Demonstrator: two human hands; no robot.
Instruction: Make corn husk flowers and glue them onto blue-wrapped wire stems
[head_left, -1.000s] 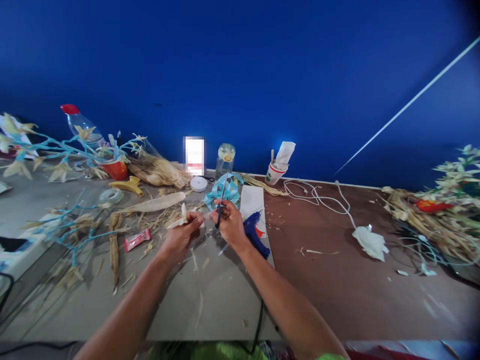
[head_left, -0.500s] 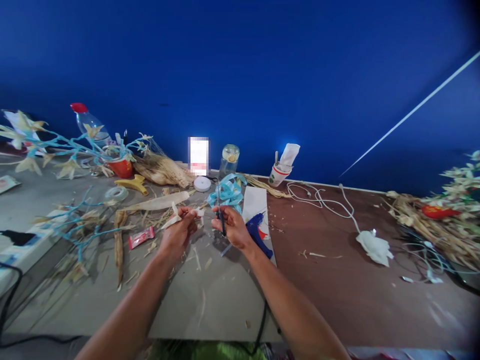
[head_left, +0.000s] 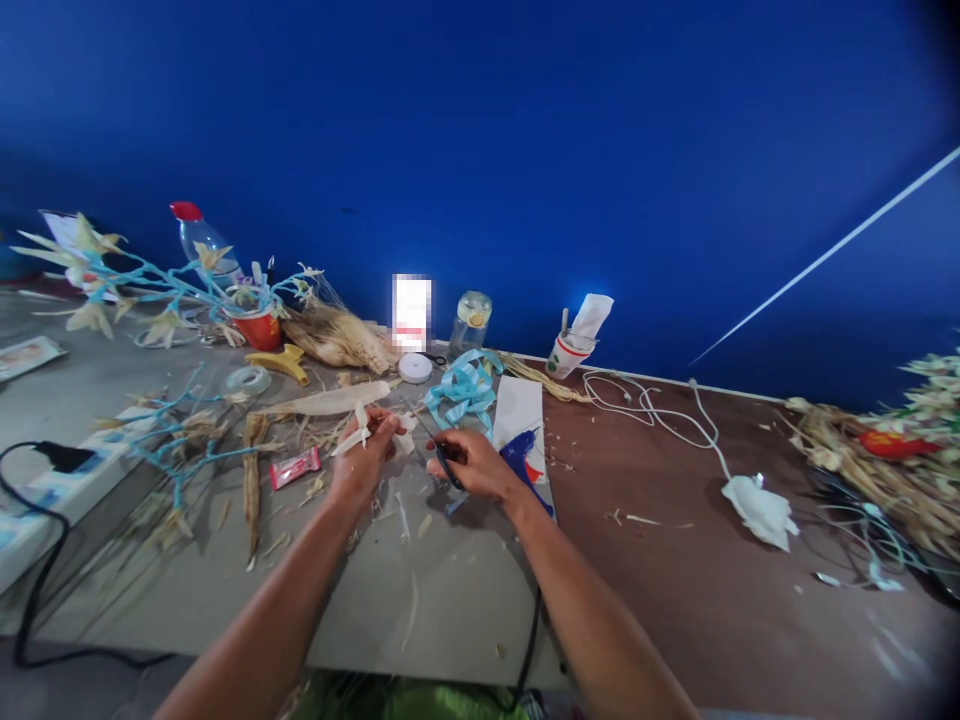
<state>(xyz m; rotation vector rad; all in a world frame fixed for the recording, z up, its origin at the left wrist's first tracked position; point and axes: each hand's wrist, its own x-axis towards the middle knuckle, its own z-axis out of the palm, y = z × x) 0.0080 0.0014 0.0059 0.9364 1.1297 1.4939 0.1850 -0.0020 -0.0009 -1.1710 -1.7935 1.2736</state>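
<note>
My left hand (head_left: 366,455) is closed in a pinch on a pale dried husk strip (head_left: 361,428), part of which stands up over the knuckles. A thin whitish piece shows past its fingertips. In my right hand (head_left: 480,466) are scissors (head_left: 448,466) with dark handles, the fingers wrapped round them and the blades pointing up and left toward the husk. The fingers cover part of the handles. Behind the right hand lies a heap of light blue ribbon (head_left: 466,385). A blue glue gun (head_left: 517,455) rests by the right wrist on a white card (head_left: 519,405).
Blue-stemmed husk flowers (head_left: 165,325) stand in a red cup (head_left: 259,328) at left. A power strip (head_left: 75,490), a pink wrapper (head_left: 295,468) and husk scraps lie nearer. Behind are a glass jar (head_left: 471,325) and a paper cup (head_left: 568,355). White cables (head_left: 652,400) lie right.
The view has shifted slightly, so most things sit further right. The scissors have tilted, their blades now leaning left toward the husk strip. Both hands keep their hold.
</note>
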